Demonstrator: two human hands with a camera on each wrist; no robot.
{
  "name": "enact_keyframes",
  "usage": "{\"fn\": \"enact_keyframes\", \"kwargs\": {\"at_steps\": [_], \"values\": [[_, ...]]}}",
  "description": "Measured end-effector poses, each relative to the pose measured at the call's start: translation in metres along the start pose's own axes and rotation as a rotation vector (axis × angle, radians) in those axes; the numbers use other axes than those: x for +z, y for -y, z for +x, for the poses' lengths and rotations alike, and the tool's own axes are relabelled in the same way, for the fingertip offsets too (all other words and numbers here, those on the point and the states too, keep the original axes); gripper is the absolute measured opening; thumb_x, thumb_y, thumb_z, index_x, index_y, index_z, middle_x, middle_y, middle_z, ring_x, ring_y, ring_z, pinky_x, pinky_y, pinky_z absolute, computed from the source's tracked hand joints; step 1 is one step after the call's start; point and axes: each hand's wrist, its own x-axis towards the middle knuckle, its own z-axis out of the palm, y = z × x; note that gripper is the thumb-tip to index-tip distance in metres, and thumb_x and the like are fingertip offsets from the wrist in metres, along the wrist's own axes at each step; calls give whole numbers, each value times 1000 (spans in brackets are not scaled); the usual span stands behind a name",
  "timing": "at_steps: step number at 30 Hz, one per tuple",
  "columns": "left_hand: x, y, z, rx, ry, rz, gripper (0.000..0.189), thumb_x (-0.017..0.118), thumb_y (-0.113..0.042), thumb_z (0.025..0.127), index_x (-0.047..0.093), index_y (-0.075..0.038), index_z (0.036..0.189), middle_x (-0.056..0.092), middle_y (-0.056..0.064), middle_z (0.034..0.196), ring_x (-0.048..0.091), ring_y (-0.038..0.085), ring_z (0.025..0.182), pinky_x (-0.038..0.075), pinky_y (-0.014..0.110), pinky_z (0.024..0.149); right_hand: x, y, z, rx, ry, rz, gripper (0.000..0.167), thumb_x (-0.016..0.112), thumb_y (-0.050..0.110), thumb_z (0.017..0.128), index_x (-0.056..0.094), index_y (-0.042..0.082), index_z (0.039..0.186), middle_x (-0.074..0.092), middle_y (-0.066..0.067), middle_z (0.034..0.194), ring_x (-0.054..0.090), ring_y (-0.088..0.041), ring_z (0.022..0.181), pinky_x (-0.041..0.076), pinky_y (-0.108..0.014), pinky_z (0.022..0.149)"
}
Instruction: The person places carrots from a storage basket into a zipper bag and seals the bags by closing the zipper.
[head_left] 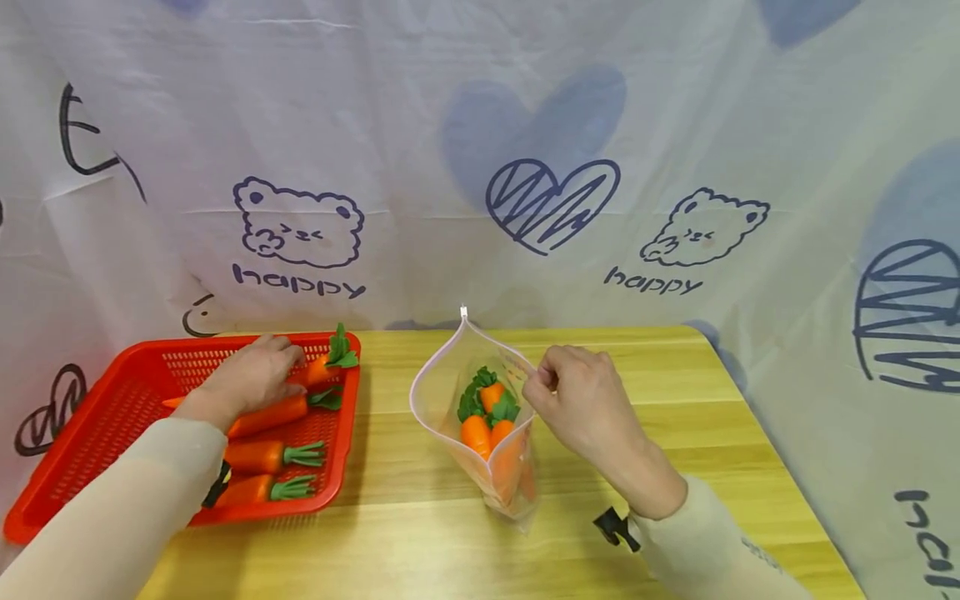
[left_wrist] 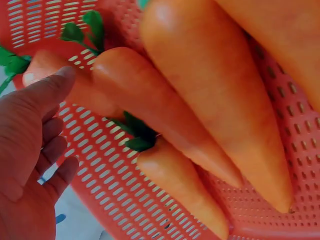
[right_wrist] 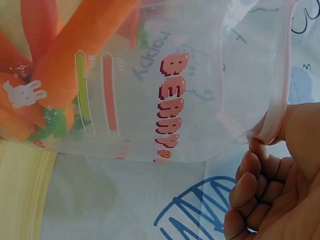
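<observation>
Over the red basket (head_left: 347,450), my left hand (head_left: 251,375) has its fingers and thumb about a leafy orange carrot (head_left: 318,371) at the far right corner. In the left wrist view the thumb (left_wrist: 55,85) lies across that carrot's thick end; part of the grip is hidden. Several more carrots (left_wrist: 210,90) lie in the basket beside it. My right hand (head_left: 585,400) pinches the right edge of the clear zip bag's (head_left: 435,400) open mouth. Carrots (head_left: 476,435) with green tops stand inside the bag. "BERRY" lettering (right_wrist: 174,100) shows on its side.
The wooden table (head_left: 637,533) carries the basket at left and the bag in the middle. A white cloth (head_left: 420,167) printed with bears and hearts hangs behind and beside the table.
</observation>
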Motion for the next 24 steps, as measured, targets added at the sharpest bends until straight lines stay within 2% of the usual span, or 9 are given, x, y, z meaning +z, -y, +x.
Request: {"fn": "enact_keyframes", "kwargs": {"at_steps": [4,10,14,19,24], "values": [[5,1,5,-6,14,27,36,85,-28,88,70,-3,110,67,17,109,60,44,110,50,61,101,0,1,-1,6,-3,-7,19,68,7,82,56,13,68,52,3,63,46,-17,60,41,-36,67],[15,0,12,-7,1,86,46,86,-31,87,69,3,114,68,21,108,61,45,108,52,60,98,0,1,-1,-7,-14,-2,19,68,6,82,56,13,68,52,4,63,46,-17,59,42,-36,67],[19,-2,11,-33,-20,58,42,84,-26,88,66,3,113,69,21,108,60,44,107,52,59,97,1,2,-1,-21,-16,-8,19,67,6,81,56,14,68,52,4,63,46,-17,59,41,-35,65],[9,-2,4,-90,-43,-24,40,82,-21,88,56,-1,111,65,14,100,60,40,102,52,59,94,2,4,-1,-21,-15,-10,19,68,6,81,56,14,68,52,4,63,46,-17,60,39,-34,65],[-5,1,-6,-73,-117,-8,42,82,-19,88,54,0,113,60,14,100,57,38,99,50,57,93,3,6,-1,-10,-10,-7,20,69,7,82,56,14,69,52,5,64,46,-16,60,38,-34,66]]}}
